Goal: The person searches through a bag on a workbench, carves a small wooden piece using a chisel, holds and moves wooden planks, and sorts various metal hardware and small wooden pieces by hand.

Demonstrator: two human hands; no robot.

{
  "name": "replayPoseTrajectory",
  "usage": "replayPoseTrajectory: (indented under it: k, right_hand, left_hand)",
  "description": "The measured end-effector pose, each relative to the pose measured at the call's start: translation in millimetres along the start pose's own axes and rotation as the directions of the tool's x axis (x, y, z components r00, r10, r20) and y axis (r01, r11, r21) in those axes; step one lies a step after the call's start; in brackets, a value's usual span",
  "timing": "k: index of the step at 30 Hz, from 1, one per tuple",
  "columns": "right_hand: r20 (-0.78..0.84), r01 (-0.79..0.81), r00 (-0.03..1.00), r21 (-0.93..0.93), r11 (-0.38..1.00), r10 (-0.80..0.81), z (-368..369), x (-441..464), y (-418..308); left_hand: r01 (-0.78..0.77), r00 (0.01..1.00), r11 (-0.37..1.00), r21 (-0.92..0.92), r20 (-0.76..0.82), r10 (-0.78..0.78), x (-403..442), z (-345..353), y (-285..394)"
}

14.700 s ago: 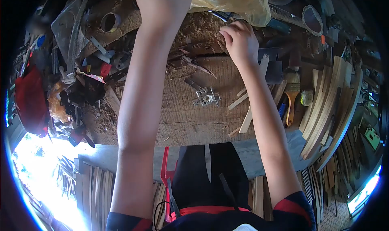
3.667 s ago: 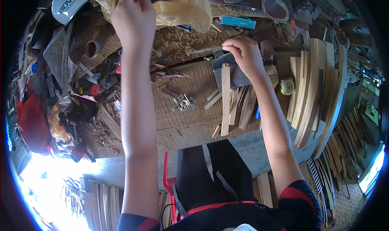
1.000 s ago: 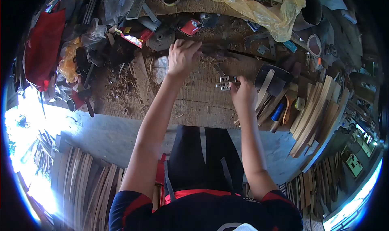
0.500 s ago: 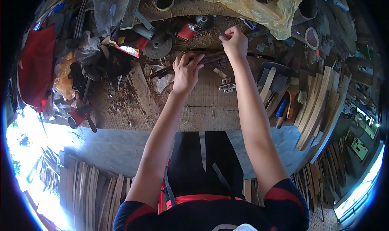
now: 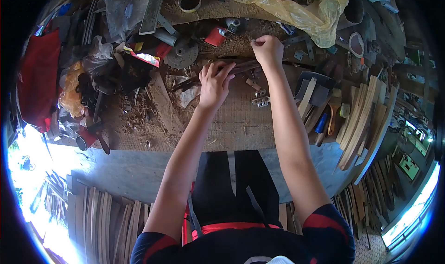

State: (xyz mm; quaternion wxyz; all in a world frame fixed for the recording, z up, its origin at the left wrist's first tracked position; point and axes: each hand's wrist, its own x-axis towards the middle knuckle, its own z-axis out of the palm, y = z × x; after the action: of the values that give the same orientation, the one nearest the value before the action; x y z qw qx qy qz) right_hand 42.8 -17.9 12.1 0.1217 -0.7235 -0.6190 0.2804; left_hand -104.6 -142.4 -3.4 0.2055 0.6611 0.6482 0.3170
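Note:
My left hand (image 5: 214, 82) rests over a dark wooden strip (image 5: 244, 65) on the workbench, its fingers curled around the strip. The strip lies at a slant, its left end poking out past my hand. Above the strip's right part, my right hand (image 5: 269, 50) is raised with thumb and index finger pinched together. Whatever is between those fingertips is too small to make out. Metal hinges (image 5: 260, 100) lie on the bench below the strip, beside my right forearm. A small wood offcut (image 5: 253, 83) sits just above them.
Sawdust covers the workbench (image 5: 232, 129). A grinding disc (image 5: 181, 55), a red tool (image 5: 215, 37) and a yellow plastic bag (image 5: 296, 11) lie at the back. Wooden slats (image 5: 364, 120) are stacked at the right, with a blue-handled tool (image 5: 321, 123) near them. Black bags (image 5: 130, 71) lie left.
My right hand has dipped slightly, still pinched. The left hand keeps its place on the strip, and the view has shifted a little.

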Motion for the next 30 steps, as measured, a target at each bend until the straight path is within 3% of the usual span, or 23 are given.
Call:
replayPoseTrajectory:
  k: [5,7,8,9,11,13,15,16,17,19,21,24,26,27,29,30]
  right_hand:
    - [-0.117,0.081,0.99,0.047,0.996,-0.075,-11,-6,5]
    - [-0.147,0.121,0.985,0.203,0.972,-0.091,-37,-16,-4]
    - [-0.095,0.09,0.993,0.24,0.966,-0.069,-56,-18,-16]
    - [-0.083,0.104,0.994,0.424,0.9,-0.076,-65,-13,-16]
    - [-0.147,0.137,0.987,0.52,0.843,-0.07,-96,-4,-37]
    - [-0.317,0.297,0.937,0.504,0.811,-0.147,-127,6,-66]
    - [-0.522,0.293,0.85,0.351,0.889,-0.073,-147,7,-108]
    - [-0.473,0.281,0.87,0.241,0.929,-0.14,-146,25,-95]
    - [-0.476,0.281,0.869,0.246,0.928,-0.137,-142,31,-76]
    - [-0.572,0.495,0.753,0.169,0.852,-0.324,-141,20,-66]
    - [-0.559,0.435,0.787,0.205,0.877,-0.26,-126,4,-46]
    - [-0.351,0.277,0.926,0.383,0.882,-0.138,-96,-15,-17]
    - [-0.273,0.215,0.956,0.394,0.894,-0.11,-73,-19,2]
    - [-0.183,0.073,0.983,0.275,0.959,-0.022,-75,-24,-6]
    - [-0.233,0.245,0.945,0.046,0.969,-0.228,-58,-21,-1]
    - [-0.204,0.373,0.912,0.046,0.927,-0.357,-50,-15,-2]
  left_hand:
    - [-0.02,1.0,1.0,0.022,-0.007,0.02,5,-6,6]
    - [-0.038,0.999,0.999,0.029,-0.026,0.039,19,-14,13]
    - [-0.056,0.992,0.998,0.03,-0.112,0.059,28,-17,17]
    - [-0.075,0.978,0.997,0.03,-0.195,0.079,38,-21,21]
    - [-0.113,0.956,0.986,0.119,-0.257,0.141,67,-26,32]
    - [0.027,0.944,0.972,0.234,-0.325,0.052,87,-25,40]
    - [0.077,0.947,0.948,0.31,-0.319,0.027,97,-22,40]
    - [0.089,0.961,0.943,0.321,-0.277,0.004,100,-20,36]
    - [0.1,0.972,0.938,0.333,-0.233,-0.021,101,-19,31]
    - [0.06,0.965,0.946,0.319,-0.261,0.027,99,-21,33]
    - [0.063,0.969,0.966,0.249,-0.246,0.0,91,-29,39]
    - [0.019,0.983,0.959,0.281,-0.182,0.034,76,-36,49]
    - [-0.023,0.989,0.956,0.293,-0.134,0.065,70,-32,49]
    - [-0.02,0.989,0.955,0.296,-0.135,0.062,67,-30,47]
    - [-0.036,0.993,0.96,0.277,-0.1,0.066,61,-25,45]
    - [-0.012,0.996,0.964,0.267,-0.085,0.036,60,-23,45]
